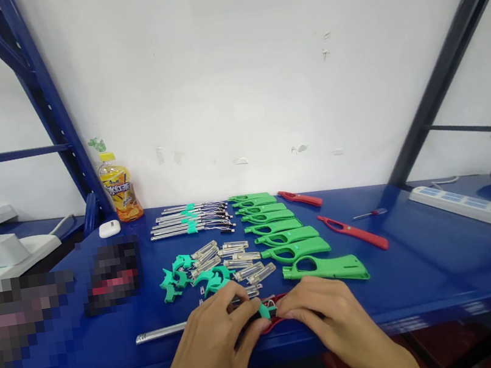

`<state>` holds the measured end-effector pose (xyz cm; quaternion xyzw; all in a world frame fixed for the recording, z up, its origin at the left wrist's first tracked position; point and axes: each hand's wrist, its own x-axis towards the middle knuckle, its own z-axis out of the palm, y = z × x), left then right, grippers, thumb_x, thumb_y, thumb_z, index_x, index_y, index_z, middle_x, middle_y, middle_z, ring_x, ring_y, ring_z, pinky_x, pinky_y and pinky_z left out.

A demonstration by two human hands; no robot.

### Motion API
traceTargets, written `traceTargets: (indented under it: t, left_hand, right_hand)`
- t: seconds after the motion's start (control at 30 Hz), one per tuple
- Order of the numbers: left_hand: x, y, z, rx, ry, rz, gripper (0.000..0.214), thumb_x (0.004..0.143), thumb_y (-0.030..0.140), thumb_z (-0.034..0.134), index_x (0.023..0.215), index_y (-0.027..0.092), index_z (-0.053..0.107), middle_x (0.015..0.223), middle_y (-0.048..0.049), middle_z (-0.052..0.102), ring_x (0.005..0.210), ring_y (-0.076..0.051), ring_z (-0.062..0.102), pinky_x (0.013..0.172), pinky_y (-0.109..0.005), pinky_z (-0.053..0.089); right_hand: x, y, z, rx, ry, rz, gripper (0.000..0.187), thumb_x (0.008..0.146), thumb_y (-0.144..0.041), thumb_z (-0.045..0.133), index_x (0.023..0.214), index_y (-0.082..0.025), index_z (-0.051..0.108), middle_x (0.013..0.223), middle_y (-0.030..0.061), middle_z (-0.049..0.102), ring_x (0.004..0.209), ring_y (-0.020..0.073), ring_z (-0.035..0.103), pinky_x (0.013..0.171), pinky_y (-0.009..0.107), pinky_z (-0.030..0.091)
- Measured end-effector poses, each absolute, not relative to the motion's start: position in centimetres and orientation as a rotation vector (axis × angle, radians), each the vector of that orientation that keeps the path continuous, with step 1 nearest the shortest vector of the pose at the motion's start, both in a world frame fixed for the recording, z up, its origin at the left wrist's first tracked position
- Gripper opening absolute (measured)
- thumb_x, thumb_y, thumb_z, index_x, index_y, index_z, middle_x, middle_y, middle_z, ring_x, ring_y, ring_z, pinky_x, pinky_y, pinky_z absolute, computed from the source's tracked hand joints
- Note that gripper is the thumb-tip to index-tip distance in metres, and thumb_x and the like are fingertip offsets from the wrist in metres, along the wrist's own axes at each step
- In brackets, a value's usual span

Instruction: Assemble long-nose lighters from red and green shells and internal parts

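Observation:
Near the table's front edge, a red lighter shell half (pixel 273 327) lies between my two hands, mostly hidden by them. My left hand (pixel 216 342) is closed, its thumb and index finger pinching a teal trigger (pixel 264 311) in the shell. A long silver metal tube (pixel 161 332) sticks out to the left from behind that hand. My right hand (pixel 333 312) is closed on the shell's right part, fingertips beside the trigger and a thin pale wire (pixel 271 303). Just beyond are loose teal triggers (pixel 216 281) and clear fuel tanks (pixel 250 270).
Green lighter shells (pixel 327 267) form a column behind my right hand, with red shells (pixel 357 235) and a screwdriver (pixel 370 214) farther right. Metal tubes with wires (pixel 172 233) lie at the back. A drink bottle (pixel 121 190), white case (pixel 109 229) and power strip (pixel 480 210) flank them.

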<state>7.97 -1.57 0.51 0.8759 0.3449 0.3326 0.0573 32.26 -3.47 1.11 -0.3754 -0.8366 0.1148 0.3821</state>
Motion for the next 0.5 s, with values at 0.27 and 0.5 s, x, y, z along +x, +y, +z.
traceTargets:
  t: [0.27,0.5]
  left_hand:
    - [8.05,-1.24,0.47,2.678,1.027,1.067,0.035,0.115,0.040,0.043,0.107,0.025,0.074,0.097,-0.0037,0.069,0.073,-0.019,0.070,0.066,-0.031,0.053]
    - [8.07,-1.11,0.46,2.646,1.039,1.018,0.033,0.114,0.039,0.045,0.108,0.025,0.074,0.099,-0.0040,0.068,0.075,-0.020,0.070,0.068,-0.033,0.055]
  right_hand:
    - [32.19,-3.33,0.99,-0.971,-2.121,0.314,0.022,0.110,-0.024,0.060,0.102,-0.026,0.080,0.097,-0.0014,0.084,0.084,0.0174,0.075,0.079,0.029,0.053]
    - [32.12,-3.51,1.19,-0.976,-2.127,0.331,0.019,0.108,-0.020,0.061,0.102,-0.025,0.079,0.097,-0.0011,0.083,0.085,0.0172,0.074,0.080,0.029,0.052]
